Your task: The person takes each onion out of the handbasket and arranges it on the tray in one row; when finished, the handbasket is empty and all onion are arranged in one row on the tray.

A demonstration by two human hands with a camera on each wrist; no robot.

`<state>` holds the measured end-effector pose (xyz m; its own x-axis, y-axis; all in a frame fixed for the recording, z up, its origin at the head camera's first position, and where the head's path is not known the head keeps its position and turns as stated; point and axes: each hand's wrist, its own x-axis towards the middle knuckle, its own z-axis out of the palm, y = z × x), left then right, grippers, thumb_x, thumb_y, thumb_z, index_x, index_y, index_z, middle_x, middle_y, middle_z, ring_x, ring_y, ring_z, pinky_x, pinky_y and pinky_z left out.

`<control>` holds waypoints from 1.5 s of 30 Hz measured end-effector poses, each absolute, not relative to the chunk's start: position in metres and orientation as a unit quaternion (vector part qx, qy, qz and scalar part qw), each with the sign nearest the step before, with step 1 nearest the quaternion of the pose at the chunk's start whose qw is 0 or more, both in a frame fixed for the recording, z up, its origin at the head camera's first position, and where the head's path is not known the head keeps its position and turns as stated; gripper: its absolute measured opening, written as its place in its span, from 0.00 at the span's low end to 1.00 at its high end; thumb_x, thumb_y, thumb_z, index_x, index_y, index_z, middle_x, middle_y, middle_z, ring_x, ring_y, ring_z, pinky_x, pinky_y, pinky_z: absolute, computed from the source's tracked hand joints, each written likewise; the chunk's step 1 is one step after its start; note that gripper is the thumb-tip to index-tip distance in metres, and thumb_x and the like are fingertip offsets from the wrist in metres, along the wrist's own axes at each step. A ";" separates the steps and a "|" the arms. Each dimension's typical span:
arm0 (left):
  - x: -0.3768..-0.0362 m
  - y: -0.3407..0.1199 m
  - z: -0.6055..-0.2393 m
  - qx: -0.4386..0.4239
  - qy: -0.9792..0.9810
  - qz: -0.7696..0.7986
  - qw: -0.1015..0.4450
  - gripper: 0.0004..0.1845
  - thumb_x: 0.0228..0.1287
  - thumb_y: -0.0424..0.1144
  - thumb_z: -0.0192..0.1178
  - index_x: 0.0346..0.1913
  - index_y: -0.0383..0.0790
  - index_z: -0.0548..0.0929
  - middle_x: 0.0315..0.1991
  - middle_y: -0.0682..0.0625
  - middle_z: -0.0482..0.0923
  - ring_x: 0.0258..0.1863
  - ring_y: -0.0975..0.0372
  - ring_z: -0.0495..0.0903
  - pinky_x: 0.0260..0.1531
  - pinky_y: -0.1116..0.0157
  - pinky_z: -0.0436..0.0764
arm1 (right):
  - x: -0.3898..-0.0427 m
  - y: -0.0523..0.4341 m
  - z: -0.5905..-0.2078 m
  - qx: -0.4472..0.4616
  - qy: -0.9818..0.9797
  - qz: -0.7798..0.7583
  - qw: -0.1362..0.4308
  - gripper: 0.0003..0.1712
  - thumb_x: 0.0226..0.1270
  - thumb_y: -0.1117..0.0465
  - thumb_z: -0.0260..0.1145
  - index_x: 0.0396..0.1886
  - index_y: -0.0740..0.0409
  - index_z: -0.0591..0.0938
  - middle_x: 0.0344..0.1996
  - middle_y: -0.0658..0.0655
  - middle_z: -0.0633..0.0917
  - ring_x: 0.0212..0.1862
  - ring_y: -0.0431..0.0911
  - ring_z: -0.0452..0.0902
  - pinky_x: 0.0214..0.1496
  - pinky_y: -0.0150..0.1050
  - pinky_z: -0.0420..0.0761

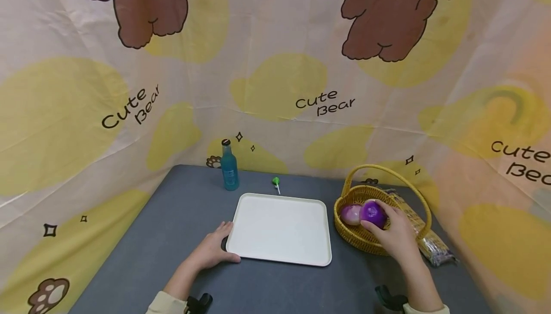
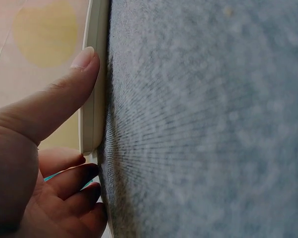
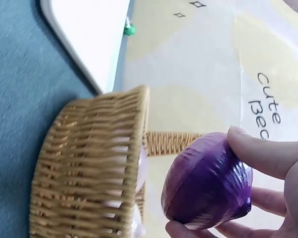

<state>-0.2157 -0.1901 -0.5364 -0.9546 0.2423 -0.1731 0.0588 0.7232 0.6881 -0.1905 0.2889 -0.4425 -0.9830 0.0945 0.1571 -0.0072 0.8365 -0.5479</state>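
Observation:
My right hand (image 1: 389, 230) grips a dark purple onion (image 1: 372, 213) just above a woven yellow basket (image 1: 366, 240) at the right of the table. The right wrist view shows the purple onion (image 3: 207, 181) held between thumb and fingers, clear of the basket (image 3: 89, 168) rim. A paler pink onion (image 1: 351, 214) lies inside the basket. My left hand (image 1: 214, 249) rests on the grey table with its thumb against the near left corner of a white tray (image 1: 281, 228). In the left wrist view the thumb (image 2: 64, 94) lies along the tray edge (image 2: 95, 74).
A blue bottle (image 1: 229, 167) stands at the back of the table. A small green-topped item (image 1: 276, 183) lies behind the tray. A wrapped packet (image 1: 424, 237) lies right of the basket. Printed cloth walls enclose the grey table (image 1: 172, 228) on three sides.

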 end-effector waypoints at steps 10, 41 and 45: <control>-0.216 -0.190 -0.537 0.077 0.920 0.362 0.131 0.59 0.45 0.51 0.81 0.77 0.33 0.61 0.78 0.37 0.57 0.79 0.41 0.50 0.72 0.37 0.58 | -0.194 0.272 -0.440 0.009 -0.945 0.309 0.111 0.46 0.62 0.42 0.74 0.72 0.61 0.70 0.61 0.74 0.74 0.57 0.67 0.74 0.57 0.67 0.78; -0.217 -0.188 -0.539 0.073 0.922 0.359 0.127 0.59 0.45 0.50 0.81 0.77 0.33 0.61 0.78 0.37 0.57 0.79 0.41 0.51 0.72 0.36 0.57 | -0.209 0.238 -0.438 0.048 -0.935 0.330 0.124 0.44 0.59 0.48 0.77 0.71 0.60 0.72 0.64 0.71 0.75 0.65 0.69 0.68 0.64 0.72 0.62; -0.216 -0.188 -0.539 0.074 0.922 0.359 0.126 0.59 0.45 0.50 0.81 0.77 0.33 0.61 0.78 0.37 0.57 0.79 0.41 0.51 0.72 0.37 0.58 | -0.210 0.235 -0.439 0.056 -0.934 0.331 0.123 0.44 0.59 0.47 0.77 0.71 0.59 0.72 0.65 0.71 0.75 0.65 0.69 0.70 0.64 0.71 0.69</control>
